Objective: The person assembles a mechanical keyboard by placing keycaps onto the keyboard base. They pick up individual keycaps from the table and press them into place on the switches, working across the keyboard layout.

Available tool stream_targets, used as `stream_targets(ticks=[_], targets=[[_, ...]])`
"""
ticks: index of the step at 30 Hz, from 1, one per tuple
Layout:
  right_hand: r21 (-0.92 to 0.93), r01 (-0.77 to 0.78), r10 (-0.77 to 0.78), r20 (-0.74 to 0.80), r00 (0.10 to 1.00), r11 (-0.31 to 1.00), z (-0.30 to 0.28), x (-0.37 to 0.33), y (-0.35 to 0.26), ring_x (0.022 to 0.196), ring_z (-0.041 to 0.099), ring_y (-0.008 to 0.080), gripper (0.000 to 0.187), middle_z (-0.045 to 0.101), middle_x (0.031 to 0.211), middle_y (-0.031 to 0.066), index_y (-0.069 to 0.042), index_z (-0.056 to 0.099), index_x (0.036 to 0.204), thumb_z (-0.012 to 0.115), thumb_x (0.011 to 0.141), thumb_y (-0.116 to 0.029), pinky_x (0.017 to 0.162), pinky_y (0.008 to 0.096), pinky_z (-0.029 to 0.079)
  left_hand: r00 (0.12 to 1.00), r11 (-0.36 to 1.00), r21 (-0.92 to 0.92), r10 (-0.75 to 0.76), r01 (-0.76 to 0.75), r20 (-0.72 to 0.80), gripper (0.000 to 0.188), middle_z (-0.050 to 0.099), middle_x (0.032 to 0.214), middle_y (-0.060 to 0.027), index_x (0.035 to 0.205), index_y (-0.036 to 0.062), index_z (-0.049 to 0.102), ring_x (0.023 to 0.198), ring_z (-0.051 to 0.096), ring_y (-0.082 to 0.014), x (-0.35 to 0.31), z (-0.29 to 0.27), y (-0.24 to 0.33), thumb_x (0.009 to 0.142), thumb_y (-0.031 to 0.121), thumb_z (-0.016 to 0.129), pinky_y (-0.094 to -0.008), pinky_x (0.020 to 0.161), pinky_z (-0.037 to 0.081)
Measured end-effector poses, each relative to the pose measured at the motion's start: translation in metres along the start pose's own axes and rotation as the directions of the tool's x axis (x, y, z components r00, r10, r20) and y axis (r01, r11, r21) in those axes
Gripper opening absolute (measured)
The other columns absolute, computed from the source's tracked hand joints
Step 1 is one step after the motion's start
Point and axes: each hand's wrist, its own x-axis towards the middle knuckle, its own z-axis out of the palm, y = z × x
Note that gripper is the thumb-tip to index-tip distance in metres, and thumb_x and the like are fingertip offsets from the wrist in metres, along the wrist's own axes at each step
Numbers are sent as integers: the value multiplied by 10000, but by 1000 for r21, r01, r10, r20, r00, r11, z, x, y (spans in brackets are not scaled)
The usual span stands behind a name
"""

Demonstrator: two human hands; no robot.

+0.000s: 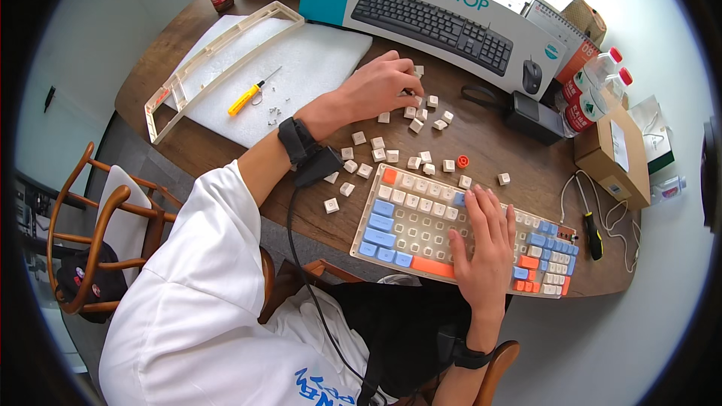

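The keyboard (429, 231) lies at the table's near edge, with white, blue and orange keycaps around its sides and many bare switch sockets in its middle. My right hand (485, 244) rests over it, fingers stretched, covering part of the middle rows. Beyond the keyboard are scattered several loose white keycaps (378, 155). My left hand (380, 89) reaches to the far group of them, fingers curled and thumb drawn in; a keycap (432, 101) lies just right of its fingertips. What its fingers hold, if anything, is hidden. A round orange piece (462, 161) sits among the keycaps.
At the left, a white foam sheet (316, 49) bears a cream keyboard frame (218, 75), a yellow screwdriver (246, 98) and small screws. A keyboard box (429, 19) stands at the back. Bottles (602, 90), a cardboard box (613, 150), a cable and another screwdriver (593, 235) are rightward.
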Motion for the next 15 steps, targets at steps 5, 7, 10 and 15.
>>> stream_targets(ticks=[5,7,10,15], targets=[[1,-3,3,0,1000,1000,0,-1,-1,1495,476,293,585,558,1574,97,-76,583,1493,741,943,-196,1303,500,266,1000,1000,0,1,-1,-5,188,673,1031,-49,1035,94,815,1042,587,-263,-2,2,-1,891,213,835,-392,919,532],[-3,-3,3,1,1000,1000,-1,0,-1,1495,476,293,586,558,1573,98,-77,583,1492,743,941,-194,1303,499,267,1000,1000,-6,1,-1,-11,187,672,1030,-51,1033,91,814,1042,586,-264,-2,2,-1,890,209,836,-392,920,532],[-4,-3,4,2,1000,1000,-1,0,-1,1496,476,291,588,559,1572,96,-79,583,1493,745,938,-191,1302,497,268,1000,1000,-3,-3,3,-7,186,671,1029,-54,1031,86,813,1044,587,-264,-2,3,-1,889,204,836,-392,920,533],[-3,-4,4,-2,1000,1000,-1,0,-1,1497,476,289,590,563,1569,92,-86,583,1495,746,938,-188,1302,495,269,1000,1000,2,-8,8,-30,173,671,1020,-60,1019,79,803,1047,597,-266,-1,3,0,891,192,833,-393,920,534]])
